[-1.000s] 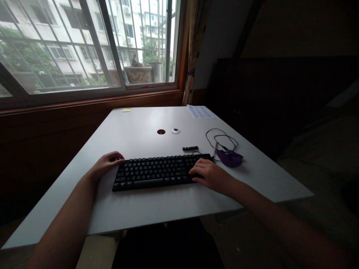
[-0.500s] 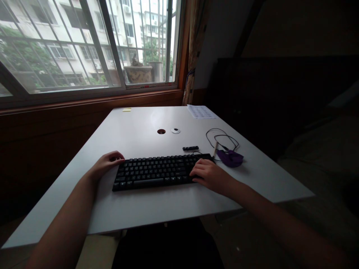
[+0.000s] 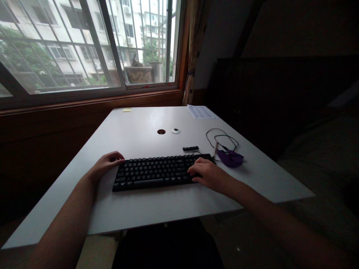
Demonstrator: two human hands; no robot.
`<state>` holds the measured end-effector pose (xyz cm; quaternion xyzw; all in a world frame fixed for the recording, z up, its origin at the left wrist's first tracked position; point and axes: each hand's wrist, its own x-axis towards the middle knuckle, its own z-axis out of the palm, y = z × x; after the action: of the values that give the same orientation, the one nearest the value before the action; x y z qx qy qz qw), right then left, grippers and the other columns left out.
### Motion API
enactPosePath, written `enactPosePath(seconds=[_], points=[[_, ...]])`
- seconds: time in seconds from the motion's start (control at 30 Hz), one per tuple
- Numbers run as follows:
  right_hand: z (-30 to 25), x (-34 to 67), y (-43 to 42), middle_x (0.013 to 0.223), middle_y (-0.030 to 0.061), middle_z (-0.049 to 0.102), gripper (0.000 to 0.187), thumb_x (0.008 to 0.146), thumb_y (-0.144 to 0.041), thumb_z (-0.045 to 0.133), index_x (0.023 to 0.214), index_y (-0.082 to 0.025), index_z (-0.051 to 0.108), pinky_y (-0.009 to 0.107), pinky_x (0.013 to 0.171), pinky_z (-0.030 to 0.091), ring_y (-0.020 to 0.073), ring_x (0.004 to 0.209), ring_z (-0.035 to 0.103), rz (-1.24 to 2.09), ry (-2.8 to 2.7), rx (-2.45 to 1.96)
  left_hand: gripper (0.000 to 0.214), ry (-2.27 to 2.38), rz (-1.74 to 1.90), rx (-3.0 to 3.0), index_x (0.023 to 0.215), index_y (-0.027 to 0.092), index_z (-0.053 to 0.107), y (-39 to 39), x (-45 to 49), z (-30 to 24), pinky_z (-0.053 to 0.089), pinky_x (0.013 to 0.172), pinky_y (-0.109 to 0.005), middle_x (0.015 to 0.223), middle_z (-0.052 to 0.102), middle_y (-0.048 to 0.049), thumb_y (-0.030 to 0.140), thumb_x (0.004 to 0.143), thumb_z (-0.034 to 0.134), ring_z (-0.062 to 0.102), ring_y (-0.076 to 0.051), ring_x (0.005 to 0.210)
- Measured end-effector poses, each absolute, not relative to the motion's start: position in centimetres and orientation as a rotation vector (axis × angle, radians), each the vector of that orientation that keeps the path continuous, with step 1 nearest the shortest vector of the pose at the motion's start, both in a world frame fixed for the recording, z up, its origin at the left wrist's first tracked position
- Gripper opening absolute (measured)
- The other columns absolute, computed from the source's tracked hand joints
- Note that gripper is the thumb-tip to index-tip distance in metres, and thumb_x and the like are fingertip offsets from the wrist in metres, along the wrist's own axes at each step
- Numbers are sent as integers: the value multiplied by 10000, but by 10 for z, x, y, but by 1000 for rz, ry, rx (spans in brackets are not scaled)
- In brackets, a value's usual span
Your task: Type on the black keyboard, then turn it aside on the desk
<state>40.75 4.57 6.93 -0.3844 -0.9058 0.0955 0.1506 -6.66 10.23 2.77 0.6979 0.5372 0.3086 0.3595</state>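
A black keyboard (image 3: pixel 157 172) lies on the white desk (image 3: pixel 134 209), its long side running left to right. My left hand (image 3: pixel 108 162) holds the keyboard's far left corner, thumb at the edge and the other fingers curled. Over the number pad at the right end is my right hand (image 3: pixel 209 172), fingers bent and thumb apart from them; I see nothing between them. The keys under this palm are hidden. Just beyond the keyboard lies a short row of black keycaps (image 3: pixel 190 148).
Right of the keyboard are a purple cloth-like item (image 3: pixel 231 158), a thin pale stick (image 3: pixel 215 148) and a looped black cable (image 3: pixel 224 135). Farther back are a cable hole (image 3: pixel 161 132), its white cover (image 3: pixel 175 130), printed paper (image 3: pixel 202 111) and a yellow note (image 3: pixel 126 110).
The fingers of my right hand have shifted slightly left and bent more over the number pad. My left hand and the keyboard have stayed in place.
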Motion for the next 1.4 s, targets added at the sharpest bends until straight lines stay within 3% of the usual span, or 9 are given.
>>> enactPosePath(seconds=[0.27, 0.77, 1.1, 1.4], points=[[74, 403, 49, 908, 21, 730, 252, 738, -96, 828, 916, -205, 687, 393, 910, 471, 238, 964, 620, 225, -2680, -1064, 355, 1409, 803, 1800, 920, 197, 709, 102, -65, 28, 486, 736, -312, 862, 700, -36, 538, 820, 716, 639, -224, 841], [65, 406, 46, 897, 30, 722, 235, 745, -76, 802, 901, -214, 692, 380, 878, 510, 232, 944, 636, 174, -2628, -1037, 362, 1399, 803, 1809, 926, 204, 710, 104, -69, 26, 487, 755, -315, 883, 707, -32, 550, 820, 722, 643, -226, 854], [43, 423, 9, 1220, 85, 671, 319, 902, -160, 655, 1204, -238, 587, 494, 1024, 497, 264, 1161, 582, 98, -2437, -957, 356, 1389, 802, 1808, 921, 205, 713, 102, -66, 29, 484, 762, -320, 885, 706, -36, 546, 820, 719, 639, -230, 863], [29, 431, -1, 1314, 78, 652, 458, 948, -218, 604, 1394, -263, 506, 551, 1156, 396, 267, 1309, 527, 37, -2454, -931, 359, 1405, 797, 1822, 925, 205, 707, 103, -69, 27, 493, 764, -325, 886, 699, -39, 549, 825, 710, 637, -232, 866]])
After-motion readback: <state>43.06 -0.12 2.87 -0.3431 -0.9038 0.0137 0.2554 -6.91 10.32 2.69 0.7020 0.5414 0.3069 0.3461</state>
